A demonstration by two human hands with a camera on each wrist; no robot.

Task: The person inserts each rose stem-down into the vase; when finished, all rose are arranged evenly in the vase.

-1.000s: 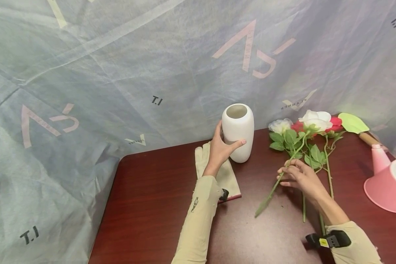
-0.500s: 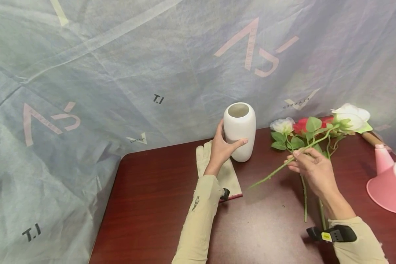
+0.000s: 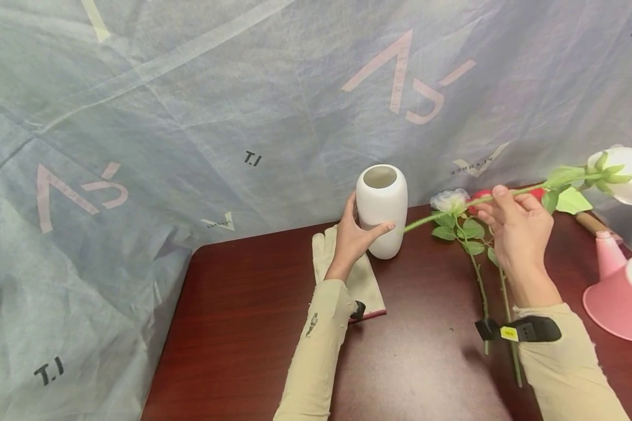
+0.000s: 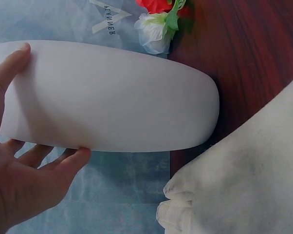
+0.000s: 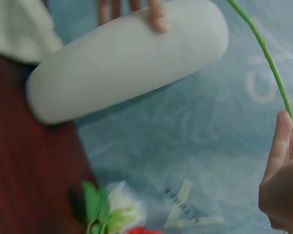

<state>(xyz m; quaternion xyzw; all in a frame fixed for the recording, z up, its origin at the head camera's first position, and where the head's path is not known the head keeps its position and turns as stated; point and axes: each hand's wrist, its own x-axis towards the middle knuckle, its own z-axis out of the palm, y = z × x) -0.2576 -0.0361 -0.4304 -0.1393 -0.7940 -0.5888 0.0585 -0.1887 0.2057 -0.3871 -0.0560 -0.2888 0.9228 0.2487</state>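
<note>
A white vase [image 3: 384, 210] stands upright near the back edge of the table, and my left hand [image 3: 354, 240] grips its side, thumb across the front. The left wrist view shows the fingers curled along the vase [image 4: 117, 97]. My right hand [image 3: 524, 234] pinches the green stem of a white artificial rose [image 3: 618, 175]. That stem slants across, its bare end overlapping the vase's right side in the head view; the bloom points to the right. In the right wrist view the stem [image 5: 270, 61] rises from the fingertips.
Beneath my left wrist lies a cream work glove [image 3: 360, 280]. A pale rose [image 3: 449, 200] and red blooms [image 3: 481, 199] lie right of the vase, stems toward the front. A green trowel [image 3: 573, 200] and a pink watering can [image 3: 618, 298] are at right. A grey cloth [image 3: 242, 105] hangs behind.
My right hand has lifted the white rose up off the other flowers and swung its bloom to the right, its stem end rising toward the vase. The left hand keeps its grip.
</note>
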